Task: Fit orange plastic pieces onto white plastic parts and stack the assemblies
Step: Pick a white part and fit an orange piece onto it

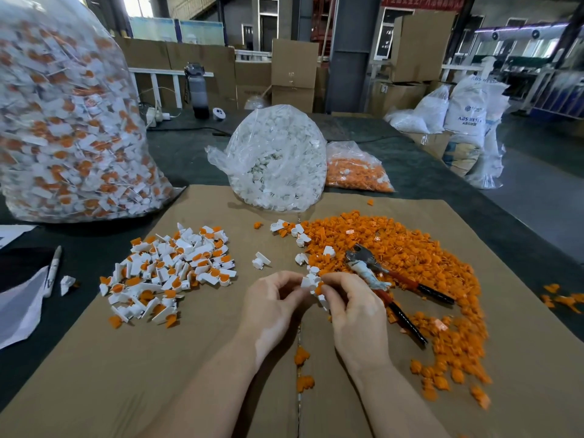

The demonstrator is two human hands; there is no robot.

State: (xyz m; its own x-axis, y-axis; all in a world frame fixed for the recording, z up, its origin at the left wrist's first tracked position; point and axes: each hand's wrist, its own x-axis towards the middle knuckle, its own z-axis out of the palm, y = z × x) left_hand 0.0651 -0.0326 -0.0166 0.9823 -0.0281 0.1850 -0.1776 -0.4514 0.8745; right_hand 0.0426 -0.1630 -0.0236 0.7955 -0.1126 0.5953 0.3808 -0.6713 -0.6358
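Both hands meet over the middle of the cardboard sheet (196, 368). My left hand (273, 306) pinches a white plastic part (308, 281) at its fingertips. My right hand (354, 306) grips an orange piece (319, 288) against that white part, with more white parts tucked under its fingers. A heap of finished white-and-orange assemblies (170, 273) lies to the left. A broad pile of loose orange pieces (410, 257) spreads to the right. A few loose white parts (260, 260) lie between the two heaps.
Red-handled pliers (388, 282) lie on the orange pile beside my right hand. A clear bag of white parts (278, 159) and a bag of orange pieces (357, 172) stand behind. A large bag of assemblies (63, 121) fills the left. A marker (53, 270) lies far left.
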